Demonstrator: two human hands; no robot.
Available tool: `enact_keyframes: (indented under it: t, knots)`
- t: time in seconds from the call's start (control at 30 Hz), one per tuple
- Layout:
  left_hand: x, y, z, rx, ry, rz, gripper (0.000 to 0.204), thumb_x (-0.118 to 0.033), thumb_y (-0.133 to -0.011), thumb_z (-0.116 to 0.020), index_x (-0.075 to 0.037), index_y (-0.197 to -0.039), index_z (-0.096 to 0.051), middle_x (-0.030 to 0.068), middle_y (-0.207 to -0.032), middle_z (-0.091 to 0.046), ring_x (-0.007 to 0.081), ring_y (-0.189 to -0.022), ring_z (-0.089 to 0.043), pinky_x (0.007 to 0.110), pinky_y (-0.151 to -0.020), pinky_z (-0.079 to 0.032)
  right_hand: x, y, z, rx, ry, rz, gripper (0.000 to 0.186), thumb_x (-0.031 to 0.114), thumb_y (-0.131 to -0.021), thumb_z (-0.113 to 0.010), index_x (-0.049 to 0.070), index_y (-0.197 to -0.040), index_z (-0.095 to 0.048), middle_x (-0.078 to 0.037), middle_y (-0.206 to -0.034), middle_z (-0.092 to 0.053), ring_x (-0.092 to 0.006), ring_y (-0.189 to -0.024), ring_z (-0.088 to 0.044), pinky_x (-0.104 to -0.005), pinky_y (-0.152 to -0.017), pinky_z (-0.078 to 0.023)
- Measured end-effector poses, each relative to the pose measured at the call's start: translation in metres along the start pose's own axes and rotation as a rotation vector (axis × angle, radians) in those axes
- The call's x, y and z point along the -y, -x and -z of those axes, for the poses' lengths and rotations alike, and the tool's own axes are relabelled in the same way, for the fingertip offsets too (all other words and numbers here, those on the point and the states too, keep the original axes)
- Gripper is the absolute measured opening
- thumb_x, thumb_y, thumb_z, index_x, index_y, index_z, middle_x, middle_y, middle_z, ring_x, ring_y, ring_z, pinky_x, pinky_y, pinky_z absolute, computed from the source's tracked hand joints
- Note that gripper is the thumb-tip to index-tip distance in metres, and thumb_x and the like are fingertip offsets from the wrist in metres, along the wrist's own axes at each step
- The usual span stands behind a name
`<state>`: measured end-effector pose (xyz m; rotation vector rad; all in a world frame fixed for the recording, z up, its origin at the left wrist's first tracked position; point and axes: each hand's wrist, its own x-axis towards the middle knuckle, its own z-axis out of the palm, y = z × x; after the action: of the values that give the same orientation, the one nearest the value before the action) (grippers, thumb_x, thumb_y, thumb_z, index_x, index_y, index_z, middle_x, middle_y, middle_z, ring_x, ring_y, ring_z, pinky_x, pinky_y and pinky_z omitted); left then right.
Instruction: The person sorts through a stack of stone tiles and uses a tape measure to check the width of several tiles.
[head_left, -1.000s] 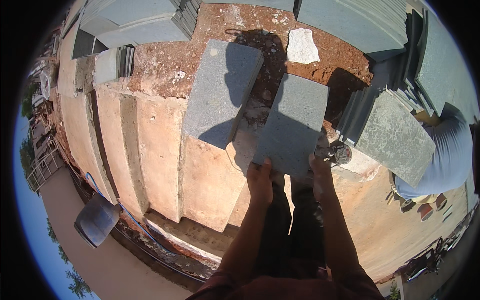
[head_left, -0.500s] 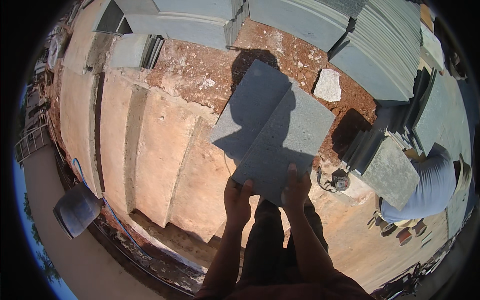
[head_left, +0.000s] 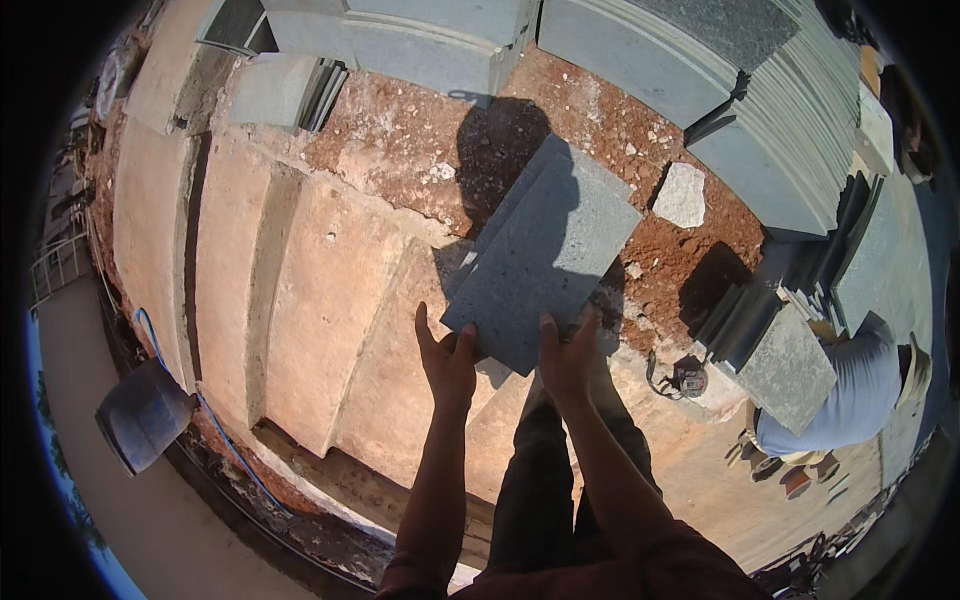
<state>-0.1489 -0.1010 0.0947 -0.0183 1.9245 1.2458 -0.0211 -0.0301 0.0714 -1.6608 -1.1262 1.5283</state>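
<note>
A dark grey rectangular stone slab (head_left: 555, 255) lies tilted in front of me, its short near end toward my body. Beneath it, the edge of a second grey slab (head_left: 515, 190) shows along the left side; the rest is covered. My right hand (head_left: 570, 365) grips the near right corner, thumb on the top face, fingers hidden below. At the near left corner my left hand (head_left: 447, 370) has its fingers spread, with the thumb by the slab's edge. My shadow falls over part of both slabs.
Tall stacks of grey slabs (head_left: 640, 60) stand on reddish soil (head_left: 400, 120) at the back. A pale rock (head_left: 680, 195) lies right of the slab. Pale steps (head_left: 310, 290) run along the left, near a blue barrel (head_left: 145, 415). A person in a blue shirt (head_left: 845, 385) bends at the right.
The upper slab has shifted left over the lower one, covering more of it. My left hand's fingers have spread from their grip on the near edge. The view has moved slightly.
</note>
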Motion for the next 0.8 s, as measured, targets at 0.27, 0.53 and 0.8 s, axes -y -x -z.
enact_keyframes:
  t: [0.27,0.53,0.8]
  knots:
    - [-0.009,-0.012,-0.015,-0.096,-0.355,-0.168,0.054,-0.008,-0.096,-0.057,-0.007,-0.147,-0.039,0.0222,-0.107,-0.064,0.0268,-0.088,-0.07,0.037,-0.068,-0.059,-0.017,-0.001,0.012,0.045,0.398,0.019,0.057,0.017,-0.09,-0.067,-0.011,-0.136,-0.046,-0.029,-0.129,-0.057,-0.0357,-0.119,-0.059,-0.0398,-0.094,-0.051]
    - [-0.029,-0.049,-0.006,-0.076,-1.003,-0.628,0.038,-0.016,-0.094,-0.063,0.001,-0.128,-0.059,0.0225,-0.129,-0.053,0.0367,-0.122,-0.051,0.046,-0.097,-0.045,-0.037,-0.018,0.005,-0.06,-0.013,-0.123,0.054,0.025,-0.089,-0.069,-0.001,-0.133,-0.053,-0.02,-0.117,-0.062,-0.0311,-0.111,-0.061,-0.0411,-0.095,-0.046]
    - [-0.07,-0.1,-0.072,0.201,-0.976,-0.581,0.033,-0.016,-0.095,-0.057,0.004,-0.119,-0.066,0.0236,-0.106,-0.07,0.0369,-0.1,-0.068,0.042,-0.088,-0.052,0.035,-0.025,0.01,0.018,-0.065,-0.333,0.052,0.031,-0.088,-0.072,0.0,-0.127,-0.058,-0.019,-0.119,-0.061,-0.027,-0.112,-0.058,-0.0378,-0.096,-0.044]
